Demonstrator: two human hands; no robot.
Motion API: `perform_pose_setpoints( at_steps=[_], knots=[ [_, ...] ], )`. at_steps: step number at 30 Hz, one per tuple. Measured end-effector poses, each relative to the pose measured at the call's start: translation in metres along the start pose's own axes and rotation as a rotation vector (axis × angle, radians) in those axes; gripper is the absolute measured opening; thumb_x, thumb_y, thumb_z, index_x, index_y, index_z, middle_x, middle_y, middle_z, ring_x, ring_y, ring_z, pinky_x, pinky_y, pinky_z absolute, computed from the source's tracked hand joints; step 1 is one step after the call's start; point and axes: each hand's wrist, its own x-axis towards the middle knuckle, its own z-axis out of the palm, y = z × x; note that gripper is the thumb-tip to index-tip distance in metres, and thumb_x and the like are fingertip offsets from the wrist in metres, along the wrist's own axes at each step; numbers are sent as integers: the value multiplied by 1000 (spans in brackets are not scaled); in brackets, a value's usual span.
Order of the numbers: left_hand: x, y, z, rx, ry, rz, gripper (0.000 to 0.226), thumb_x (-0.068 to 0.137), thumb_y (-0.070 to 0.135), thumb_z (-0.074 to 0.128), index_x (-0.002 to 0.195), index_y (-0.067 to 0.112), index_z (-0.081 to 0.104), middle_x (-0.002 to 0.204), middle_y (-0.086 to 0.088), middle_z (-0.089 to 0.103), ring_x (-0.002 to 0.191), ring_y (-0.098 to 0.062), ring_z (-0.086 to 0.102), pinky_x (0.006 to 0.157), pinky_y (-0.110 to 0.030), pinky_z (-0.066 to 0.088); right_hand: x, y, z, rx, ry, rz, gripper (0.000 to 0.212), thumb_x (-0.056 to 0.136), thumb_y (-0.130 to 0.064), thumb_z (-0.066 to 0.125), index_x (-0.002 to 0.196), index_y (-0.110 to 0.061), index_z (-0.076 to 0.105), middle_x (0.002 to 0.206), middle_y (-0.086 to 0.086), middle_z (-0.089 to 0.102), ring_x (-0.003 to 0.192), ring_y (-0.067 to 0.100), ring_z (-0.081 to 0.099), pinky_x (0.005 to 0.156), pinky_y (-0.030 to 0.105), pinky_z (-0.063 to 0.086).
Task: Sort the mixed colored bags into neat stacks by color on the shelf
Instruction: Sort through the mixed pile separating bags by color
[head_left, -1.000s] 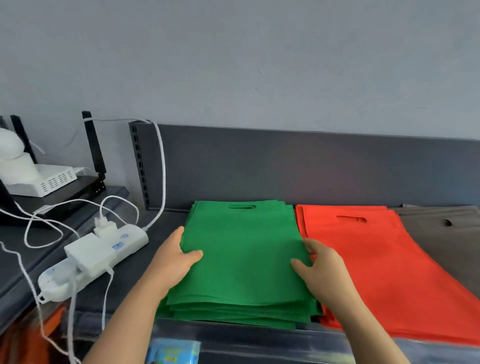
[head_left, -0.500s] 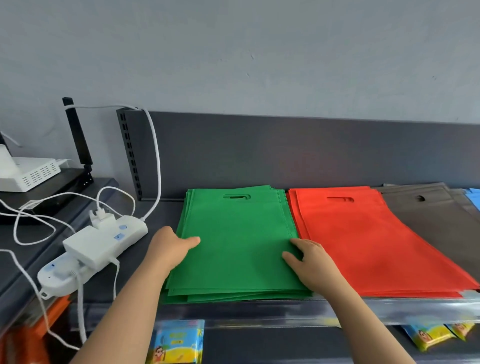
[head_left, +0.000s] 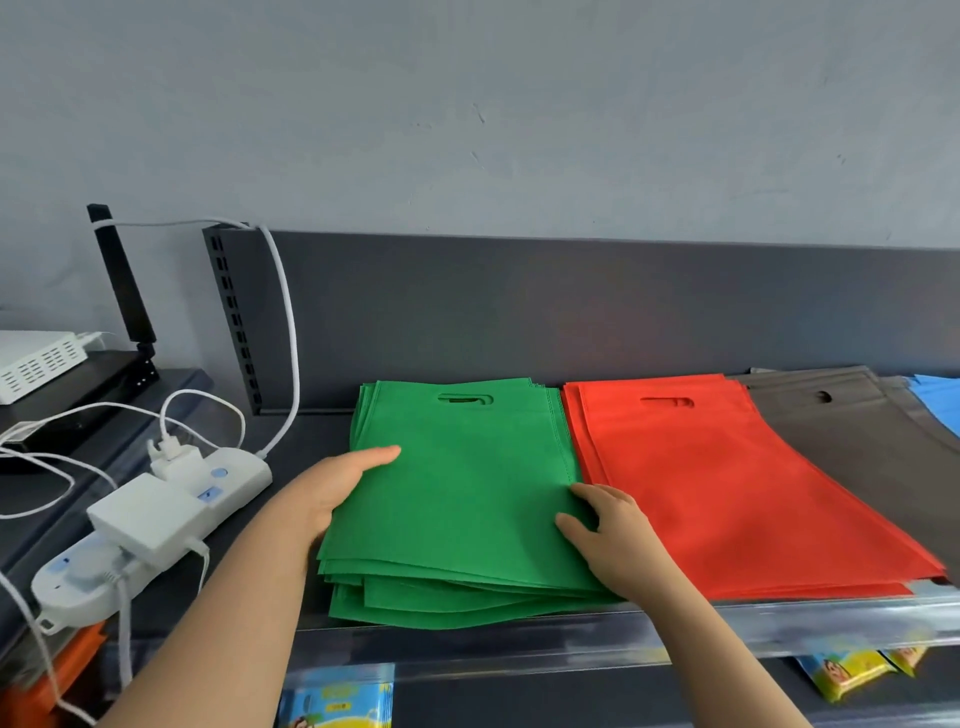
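The green stack (head_left: 467, 499) lies flat mid-frame on the shelf (head_left: 317, 431), its lower layers fanned out at the front. The left hand (head_left: 332, 488) pinches its left edge, thumb flat on top, other fingers hidden beneath. The right hand (head_left: 613, 540) grips the right edge, fingers curled down at the seam with the red stack (head_left: 727, 493), which touches it. Further right lie a brown stack (head_left: 857, 441) and a blue corner (head_left: 940, 400). A white power strip (head_left: 156, 519) sits lower left.
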Motion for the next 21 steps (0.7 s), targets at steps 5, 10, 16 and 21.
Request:
perform_pose_setpoints(
  at_steps=[5,10,16,21],
  knots=[
    [-17,11,11,-12,-10,-6,88,53,41,82,130,7,56,123,-15,62,112,-32,60,105,-47,41,1,2,-5,41,-9,19,55,92,-36,55,141,-17,40,143,2,43,135,18,31,112,33,28],
    [-15,4,15,45,77,220,45,76,20,78,117,17,60,110,-3,69,97,-23,66,94,-44,49,3,5,-6,80,-31,28,59,90,-37,57,143,-18,37,142,0,44,134,19,35,111,37,30],
    [-42,14,7,-126,69,487,37,79,11,74,111,26,61,101,3,73,93,-17,69,87,-37,52,19,-12,-18,497,60,117,71,80,-44,69,140,-21,39,135,-2,51,121,18,52,100,34,44],
    [-69,32,-1,-101,38,649,42,79,11,73,114,28,57,106,7,72,99,-11,67,92,-34,50,38,-44,-49,1027,60,65,40,79,-22,74,114,-8,60,102,9,72,90,25,70,82,41,56]
  ],
)
